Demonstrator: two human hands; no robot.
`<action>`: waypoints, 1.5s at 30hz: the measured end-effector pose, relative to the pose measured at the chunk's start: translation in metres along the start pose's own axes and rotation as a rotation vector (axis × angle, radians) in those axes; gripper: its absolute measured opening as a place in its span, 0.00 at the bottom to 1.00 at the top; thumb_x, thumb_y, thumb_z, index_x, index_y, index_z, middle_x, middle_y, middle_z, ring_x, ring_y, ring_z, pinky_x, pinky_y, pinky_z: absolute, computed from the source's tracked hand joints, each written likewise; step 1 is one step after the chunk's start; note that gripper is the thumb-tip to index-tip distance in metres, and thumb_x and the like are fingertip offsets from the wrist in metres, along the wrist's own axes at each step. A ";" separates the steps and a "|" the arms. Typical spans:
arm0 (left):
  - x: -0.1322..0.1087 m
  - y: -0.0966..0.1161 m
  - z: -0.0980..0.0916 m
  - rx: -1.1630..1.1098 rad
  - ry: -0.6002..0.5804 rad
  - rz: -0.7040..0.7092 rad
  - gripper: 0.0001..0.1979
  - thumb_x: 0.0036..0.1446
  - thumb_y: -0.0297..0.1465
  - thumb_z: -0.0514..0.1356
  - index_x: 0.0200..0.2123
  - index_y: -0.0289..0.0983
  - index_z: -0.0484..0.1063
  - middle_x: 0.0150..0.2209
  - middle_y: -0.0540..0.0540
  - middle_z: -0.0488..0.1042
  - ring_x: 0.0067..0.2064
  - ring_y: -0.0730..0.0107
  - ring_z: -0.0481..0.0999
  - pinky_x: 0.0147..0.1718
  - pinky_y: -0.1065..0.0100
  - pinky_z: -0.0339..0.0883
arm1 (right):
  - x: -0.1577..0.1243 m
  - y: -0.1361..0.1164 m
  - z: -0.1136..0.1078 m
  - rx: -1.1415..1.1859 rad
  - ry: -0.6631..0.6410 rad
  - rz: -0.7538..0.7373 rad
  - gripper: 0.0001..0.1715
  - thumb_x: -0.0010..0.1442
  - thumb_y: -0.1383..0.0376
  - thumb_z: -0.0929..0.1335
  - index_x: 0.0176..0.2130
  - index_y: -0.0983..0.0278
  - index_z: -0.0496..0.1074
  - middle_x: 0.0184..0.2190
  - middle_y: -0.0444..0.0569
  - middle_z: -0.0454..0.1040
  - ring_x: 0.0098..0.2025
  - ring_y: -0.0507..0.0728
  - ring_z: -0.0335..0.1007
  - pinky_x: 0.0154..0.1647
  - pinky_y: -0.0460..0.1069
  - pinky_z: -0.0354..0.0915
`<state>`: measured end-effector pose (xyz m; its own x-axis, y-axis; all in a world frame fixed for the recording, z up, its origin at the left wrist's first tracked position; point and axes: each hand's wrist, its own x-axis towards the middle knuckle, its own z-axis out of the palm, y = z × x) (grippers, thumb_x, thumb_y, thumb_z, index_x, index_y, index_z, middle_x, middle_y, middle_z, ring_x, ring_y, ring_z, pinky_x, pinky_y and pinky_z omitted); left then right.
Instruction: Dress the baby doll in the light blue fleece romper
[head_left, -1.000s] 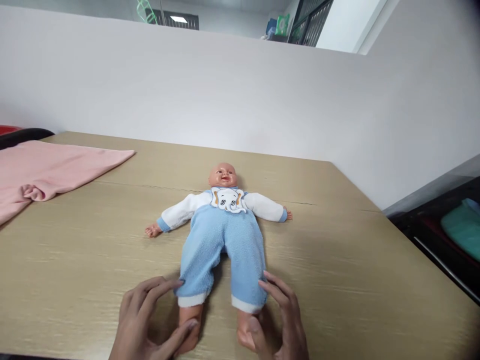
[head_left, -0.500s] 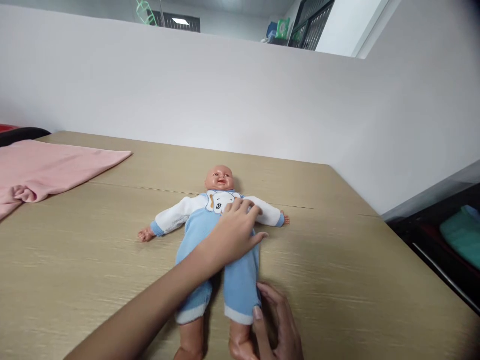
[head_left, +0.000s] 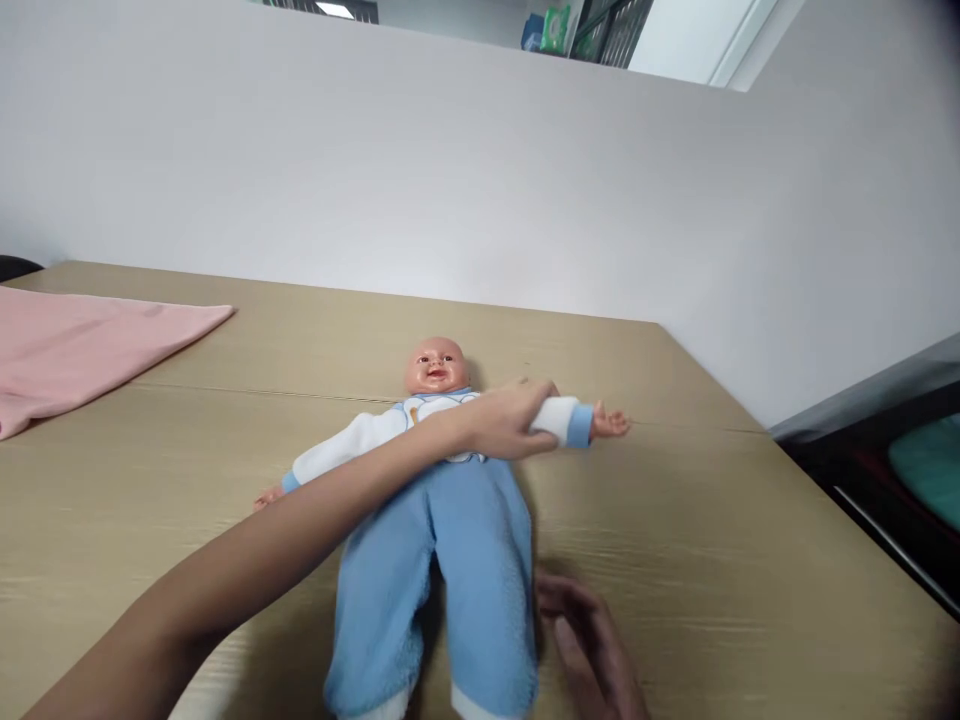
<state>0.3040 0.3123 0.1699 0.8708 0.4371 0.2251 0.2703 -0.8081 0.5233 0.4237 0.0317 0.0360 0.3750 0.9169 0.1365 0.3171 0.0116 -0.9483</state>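
Observation:
A baby doll (head_left: 472,530) in a blue-and-white outfit lies on its back on the table, head toward the wall. My left hand (head_left: 514,415) reaches across its chest, fingers closed around the white sleeve (head_left: 556,418) of the doll's arm on the right. Past the cuff, the doll's small hand (head_left: 611,422) points outward. My forearm hides part of the outfit's chest and front. Beside the trouser leg on the right is my right hand (head_left: 589,640), slightly blurred, fingers curved and apart from the thumb, holding nothing visible. The doll's feet are out of view.
A pink cloth (head_left: 97,345) is spread at the table's left side. The wooden table (head_left: 675,540) meets a white wall (head_left: 450,170) at the back. Off the right edge stands a dark-framed item with green fabric (head_left: 930,465).
My left hand has moved from the doll's chest to its sleeve on the right and closed around it. That doll arm now reaches farther right. My right hand has come away from the trouser hem.

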 end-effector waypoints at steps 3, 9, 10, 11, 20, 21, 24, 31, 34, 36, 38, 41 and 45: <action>-0.023 -0.006 -0.025 -0.440 0.219 -0.042 0.20 0.58 0.34 0.61 0.53 0.37 0.69 0.46 0.43 0.78 0.47 0.55 0.78 0.48 0.57 0.75 | 0.040 -0.026 -0.007 -0.006 -0.191 0.060 0.19 0.74 0.50 0.68 0.57 0.56 0.77 0.50 0.55 0.84 0.49 0.64 0.86 0.48 0.55 0.84; -0.058 -0.018 -0.039 -1.299 0.673 -0.054 0.17 0.44 0.34 0.62 0.41 0.40 0.74 0.42 0.45 0.80 0.52 0.47 0.80 0.61 0.47 0.71 | 0.109 -0.076 0.039 0.007 -0.281 -0.090 0.17 0.74 0.51 0.67 0.53 0.58 0.75 0.48 0.53 0.83 0.48 0.61 0.82 0.51 0.57 0.80; -0.062 -0.018 -0.040 -1.379 0.745 -0.021 0.17 0.44 0.33 0.62 0.40 0.40 0.75 0.41 0.45 0.80 0.52 0.48 0.81 0.63 0.46 0.71 | 0.115 -0.083 0.049 0.030 -0.284 -0.123 0.15 0.74 0.53 0.67 0.53 0.58 0.74 0.47 0.52 0.83 0.48 0.60 0.82 0.51 0.56 0.79; -0.067 -0.018 -0.041 -1.436 0.821 0.017 0.17 0.44 0.33 0.61 0.40 0.41 0.76 0.41 0.46 0.81 0.51 0.51 0.81 0.64 0.46 0.70 | 0.119 -0.089 0.058 0.055 -0.285 -0.159 0.13 0.74 0.54 0.67 0.53 0.58 0.73 0.47 0.51 0.82 0.47 0.59 0.81 0.51 0.56 0.78; -0.109 -0.036 -0.062 -1.486 1.227 0.122 0.10 0.52 0.36 0.61 0.38 0.43 0.78 0.37 0.50 0.82 0.44 0.59 0.81 0.58 0.50 0.77 | 0.122 -0.128 0.114 0.224 -0.374 -0.266 0.13 0.70 0.60 0.70 0.53 0.58 0.69 0.46 0.48 0.77 0.49 0.58 0.76 0.54 0.55 0.74; -0.114 -0.040 -0.063 -1.493 1.245 0.128 0.10 0.52 0.36 0.62 0.38 0.42 0.78 0.37 0.51 0.82 0.43 0.61 0.81 0.57 0.53 0.77 | 0.122 -0.130 0.121 0.240 -0.346 -0.275 0.14 0.70 0.60 0.71 0.53 0.57 0.69 0.46 0.48 0.78 0.49 0.57 0.77 0.55 0.55 0.74; -0.124 -0.052 -0.063 -1.486 1.323 0.153 0.11 0.54 0.36 0.62 0.39 0.41 0.79 0.35 0.53 0.83 0.41 0.64 0.82 0.52 0.59 0.78 | 0.125 -0.135 0.139 0.242 -0.263 -0.312 0.14 0.69 0.62 0.72 0.52 0.56 0.68 0.44 0.46 0.78 0.48 0.56 0.77 0.53 0.54 0.74; -0.136 -0.080 -0.061 -1.443 1.469 0.108 0.10 0.54 0.37 0.62 0.38 0.43 0.79 0.33 0.53 0.82 0.38 0.66 0.83 0.41 0.65 0.78 | 0.136 -0.140 0.161 0.139 -0.213 -0.437 0.18 0.65 0.71 0.70 0.53 0.57 0.69 0.42 0.45 0.77 0.44 0.56 0.76 0.48 0.53 0.73; -0.140 -0.091 -0.059 -1.499 1.426 0.024 0.11 0.52 0.41 0.65 0.37 0.43 0.79 0.32 0.51 0.82 0.36 0.63 0.83 0.35 0.65 0.78 | 0.134 -0.138 0.164 0.127 -0.155 -0.527 0.25 0.67 0.71 0.71 0.59 0.56 0.66 0.45 0.47 0.77 0.46 0.57 0.77 0.49 0.54 0.74; -0.141 -0.094 -0.058 -1.512 1.440 0.019 0.10 0.52 0.41 0.64 0.36 0.45 0.79 0.32 0.51 0.82 0.35 0.63 0.83 0.33 0.64 0.78 | 0.132 -0.139 0.163 0.088 -0.132 -0.623 0.26 0.67 0.72 0.71 0.60 0.55 0.65 0.48 0.49 0.76 0.48 0.58 0.76 0.52 0.55 0.75; -0.141 -0.096 -0.057 -1.491 1.488 0.020 0.10 0.53 0.41 0.64 0.36 0.44 0.79 0.32 0.50 0.82 0.35 0.63 0.83 0.35 0.64 0.79 | 0.130 -0.144 0.159 -0.006 -0.139 -0.689 0.22 0.66 0.71 0.72 0.57 0.56 0.69 0.51 0.51 0.75 0.53 0.60 0.75 0.56 0.57 0.74; -0.138 -0.096 -0.058 -1.472 1.520 0.016 0.10 0.53 0.40 0.64 0.35 0.43 0.78 0.33 0.49 0.82 0.38 0.62 0.84 0.38 0.64 0.80 | 0.129 -0.153 0.152 -0.159 -0.133 -0.640 0.19 0.65 0.66 0.74 0.54 0.59 0.74 0.52 0.54 0.74 0.56 0.64 0.72 0.60 0.61 0.71; -0.134 -0.093 -0.059 -1.497 1.566 0.053 0.08 0.52 0.38 0.64 0.36 0.44 0.77 0.31 0.51 0.82 0.36 0.63 0.83 0.38 0.63 0.80 | 0.129 -0.160 0.150 -0.226 -0.129 -0.546 0.14 0.65 0.63 0.75 0.51 0.59 0.77 0.50 0.53 0.74 0.55 0.65 0.70 0.58 0.61 0.70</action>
<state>0.1380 0.3528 0.1395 -0.3016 0.9404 0.1572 -0.8511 -0.3399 0.4001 0.2909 0.2081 0.1625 0.0014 0.8433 0.5375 0.6167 0.4224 -0.6643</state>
